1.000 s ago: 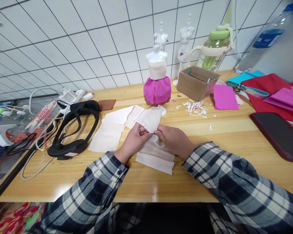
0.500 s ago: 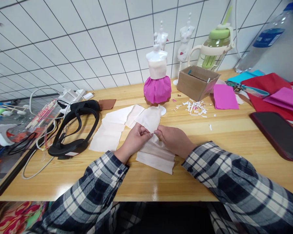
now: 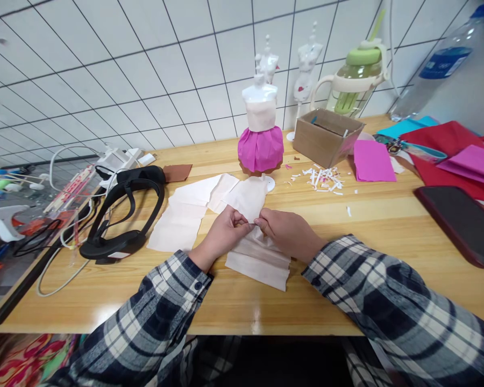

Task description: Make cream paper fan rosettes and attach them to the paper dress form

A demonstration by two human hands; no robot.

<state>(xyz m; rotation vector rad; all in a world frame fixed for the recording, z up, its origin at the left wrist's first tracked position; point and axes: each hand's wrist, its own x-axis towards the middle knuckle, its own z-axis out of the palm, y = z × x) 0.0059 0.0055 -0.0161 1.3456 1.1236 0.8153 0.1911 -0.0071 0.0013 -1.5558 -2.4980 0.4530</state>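
A: What are the hands doing?

B: The left hand point(image 3: 221, 232) and the right hand point(image 3: 287, 233) are both pinching the cream paper point(image 3: 255, 258). The fingertips meet at one fold, right in the middle of it. Both hands are closed on the paper, not let go.

A: Where is the paper?

B: Flat on the table point(image 3: 387, 236), just in front of the doll point(image 3: 260, 131).

A: How do you do this bit well?

B: I think you pinch small and press the fold hard, so the line stays sharp. Keep the folds the same width. Don't pull, thin paper could rip.

A: What does the paper look like?

B: Soft and thin, with long folds like a fan. Another cream sheet point(image 3: 183, 215) lies flat to the left of the doll.

A: And the doll?

B: Hard white plastic on top, with a puffy pink skirt point(image 3: 260, 150) made of folded paper.

A: What else?

B: A brown cardboard box point(image 3: 326, 137) to the right of the doll, with tiny white scraps point(image 3: 321, 179) near it. A smooth black headband point(image 3: 123, 215) is well to the doll's left.
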